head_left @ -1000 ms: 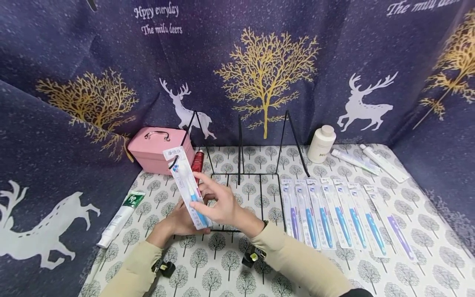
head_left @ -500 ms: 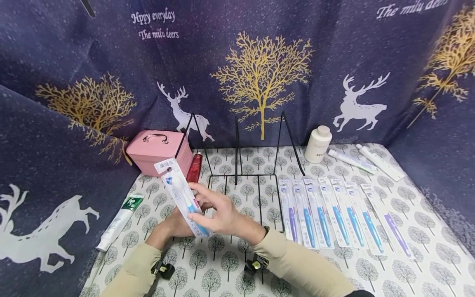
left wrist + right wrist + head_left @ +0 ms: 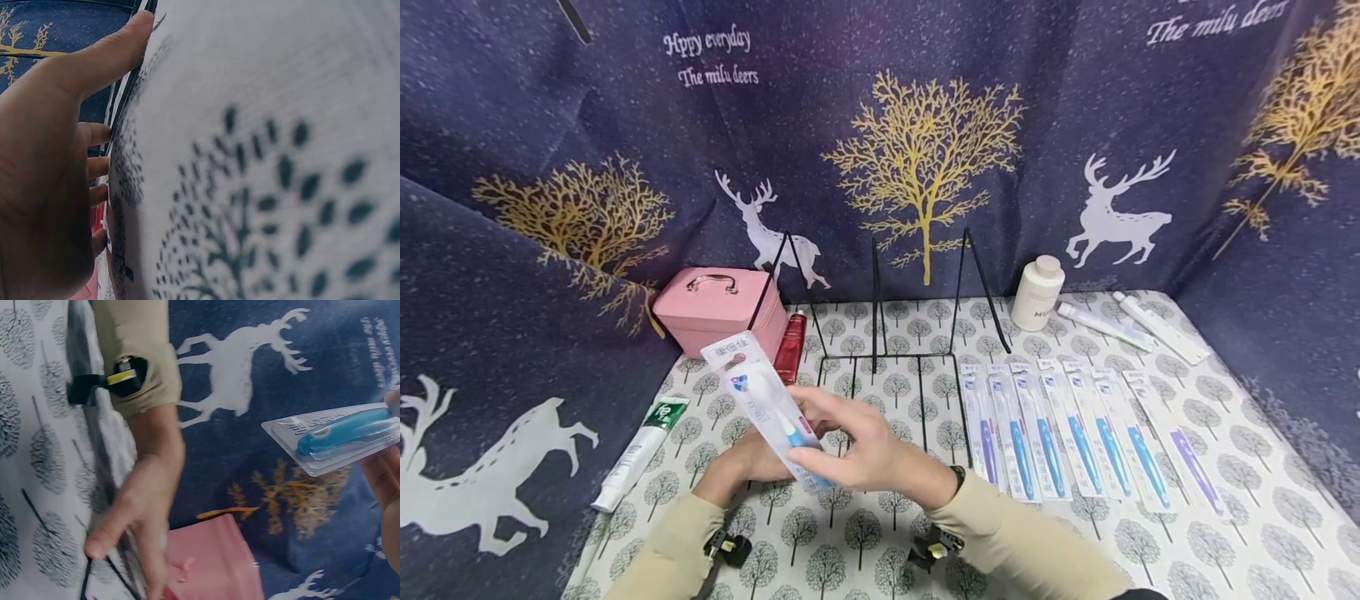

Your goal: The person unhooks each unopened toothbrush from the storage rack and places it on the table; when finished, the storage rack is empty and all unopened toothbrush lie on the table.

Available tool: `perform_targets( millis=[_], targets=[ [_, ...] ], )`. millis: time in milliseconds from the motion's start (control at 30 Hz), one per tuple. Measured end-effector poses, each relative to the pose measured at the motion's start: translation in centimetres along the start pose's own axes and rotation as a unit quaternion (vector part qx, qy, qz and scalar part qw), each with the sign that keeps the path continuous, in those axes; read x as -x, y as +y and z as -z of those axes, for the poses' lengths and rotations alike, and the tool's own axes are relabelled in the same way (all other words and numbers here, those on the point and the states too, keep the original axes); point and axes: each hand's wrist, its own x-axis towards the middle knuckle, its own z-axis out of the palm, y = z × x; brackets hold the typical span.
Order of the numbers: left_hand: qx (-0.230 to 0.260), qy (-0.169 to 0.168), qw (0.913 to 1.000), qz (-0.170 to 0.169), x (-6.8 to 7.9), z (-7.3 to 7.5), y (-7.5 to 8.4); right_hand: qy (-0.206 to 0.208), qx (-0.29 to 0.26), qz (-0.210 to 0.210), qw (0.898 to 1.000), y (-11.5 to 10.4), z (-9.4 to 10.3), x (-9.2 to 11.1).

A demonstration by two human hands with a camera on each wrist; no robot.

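Note:
My right hand (image 3: 868,446) pinches a blue toothbrush in a clear blister pack (image 3: 765,407) between thumb and fingers. The pack is tilted, its card top leaning left in front of the black wire rack (image 3: 874,308). In the right wrist view the lower end of the toothbrush pack (image 3: 340,434) sticks out from the fingers. My left hand (image 3: 748,458) is low at the rack's front left corner, partly hidden by the pack. Its thumb lies along the wire and its fingers rest extended beside it in the left wrist view, where the left hand (image 3: 47,144) fills one side.
Several packaged toothbrushes (image 3: 1052,433) lie in a row right of the rack. Behind stand a pink case (image 3: 718,304), a red tube (image 3: 790,346) and a white bottle (image 3: 1037,293). Toothpaste tubes lie far right, and a green-and-white tube (image 3: 640,454) lies left.
The rack's hook tip poked through the pack's hole a second ago and no longer shows there. My right hand has drawn the pack down and toward me. My left hand stays at the rack.

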Motion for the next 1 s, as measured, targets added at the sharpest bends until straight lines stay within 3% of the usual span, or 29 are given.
perform_targets(
  millis=[167, 333, 633, 833, 900, 1000],
  targets=[
    [-0.057, -0.012, 0.9977, 0.034, 0.3, -0.1, 0.2, 0.013, 0.01, 0.07, 0.997, -1.2, 2.4, -0.2],
    [-0.1, -0.018, 0.9941, 0.037, 0.4, -0.1, 0.1, 0.015, -0.013, 0.117, 0.993, -2.9, 5.7, -0.8],
    [-0.11, -0.013, 0.9934, 0.03, 0.2, -0.2, 0.1, 0.08, 0.005, 0.096, 0.992, -6.4, 12.4, 1.3],
    [-0.098, -0.008, 0.9948, 0.025, 0.2, -0.1, 0.3, 0.167, 0.006, 0.116, 0.979, -8.5, 15.9, 2.5],
    [-0.1, -0.003, 0.9948, 0.019, 0.1, -0.3, 0.2, 0.198, 0.016, 0.105, 0.974, -9.3, 17.0, 3.0],
    [-0.102, 0.005, 0.9947, 0.012, 0.0, -0.4, 0.0, 0.254, 0.039, 0.055, 0.965, -10.4, 18.9, 4.1]
  ],
)
